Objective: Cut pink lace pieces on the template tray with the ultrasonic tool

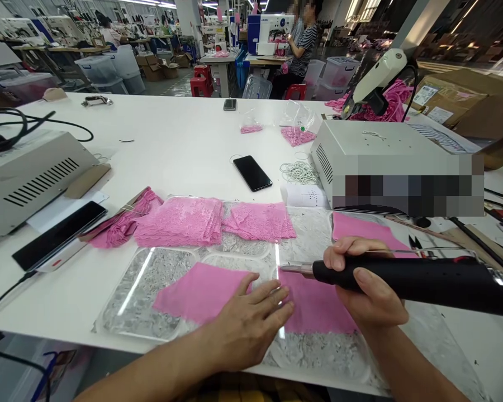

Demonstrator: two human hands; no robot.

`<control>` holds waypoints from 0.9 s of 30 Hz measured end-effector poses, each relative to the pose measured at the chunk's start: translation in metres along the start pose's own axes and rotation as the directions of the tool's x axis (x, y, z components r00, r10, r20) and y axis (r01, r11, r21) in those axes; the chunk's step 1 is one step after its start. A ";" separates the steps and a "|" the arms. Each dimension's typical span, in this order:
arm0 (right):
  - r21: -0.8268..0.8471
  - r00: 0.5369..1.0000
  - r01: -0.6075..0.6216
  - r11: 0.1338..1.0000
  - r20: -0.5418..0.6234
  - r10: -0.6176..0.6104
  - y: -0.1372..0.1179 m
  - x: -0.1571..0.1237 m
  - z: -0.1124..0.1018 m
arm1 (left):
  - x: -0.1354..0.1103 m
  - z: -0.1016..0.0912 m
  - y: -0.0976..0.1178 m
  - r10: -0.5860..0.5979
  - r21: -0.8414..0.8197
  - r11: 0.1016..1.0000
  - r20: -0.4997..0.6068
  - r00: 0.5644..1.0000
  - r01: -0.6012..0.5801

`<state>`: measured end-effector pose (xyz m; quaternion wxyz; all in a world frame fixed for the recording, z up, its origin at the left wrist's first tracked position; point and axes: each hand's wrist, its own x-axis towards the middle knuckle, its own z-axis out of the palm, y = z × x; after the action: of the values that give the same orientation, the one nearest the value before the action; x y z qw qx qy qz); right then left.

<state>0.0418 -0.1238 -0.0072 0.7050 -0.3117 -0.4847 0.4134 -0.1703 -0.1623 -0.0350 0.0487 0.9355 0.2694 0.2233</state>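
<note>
My right hand (369, 279) is wrapped around a thick black handheld tool (423, 282) with a narrow metal tip pointing left. The tip is at the upper left corner of a flat pink fabric piece (318, 307); whether they touch I cannot tell. My left hand (251, 318) lies with its fingers stretched out, over the right end of another pink fabric piece (197, 293) and reaching the edge of the first. Both pieces lie on a clear sheet over a grey marbled surface (138, 307). Behind them are a larger pink lace stack (180, 220) and a smaller one (260, 219).
A black phone (252, 173) lies beyond the stacks, near some pale elastic loops (299, 172). Metal boxes stand at left (37, 173) and right (369, 139). Small snips (414, 243) lie by another pink piece (366, 229). A person (304, 53) sits at a sewing machine beyond.
</note>
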 end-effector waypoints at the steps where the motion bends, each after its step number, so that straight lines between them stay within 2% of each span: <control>1: -0.005 1.000 0.003 1.000 0.000 -0.003 0.000 0.000 0.001 | 0.000 0.000 0.000 0.001 0.005 1.000 0.014 1.000 -0.001; 4: -0.032 1.000 0.008 0.999 -0.008 -0.008 0.001 0.000 0.002 | 0.001 0.000 0.001 -0.003 0.017 1.000 0.036 0.999 0.002; 9: -0.036 1.000 0.018 0.999 0.001 -0.018 0.000 -0.001 0.003 | 0.001 0.000 0.002 -0.014 0.017 1.000 0.001 1.000 0.014; 15: -0.040 1.000 0.007 0.999 -0.002 -0.007 0.000 0.000 0.003 | 0.002 0.000 0.002 -0.016 0.014 1.000 0.009 1.000 0.016; 22: -0.084 0.997 0.070 0.994 0.037 -0.067 0.001 0.003 0.003 | 0.002 0.001 0.002 -0.018 0.021 1.000 0.037 0.999 0.017; 27: -0.038 0.999 0.040 0.998 -0.005 -0.040 -0.001 0.007 0.005 | 0.003 0.000 0.002 0.019 0.042 0.999 0.021 1.000 -0.020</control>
<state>0.0387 -0.1181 -0.0019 0.7084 -0.3165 -0.4966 0.3890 -0.1672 -0.1625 -0.0331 0.0296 0.9411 0.2644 0.2084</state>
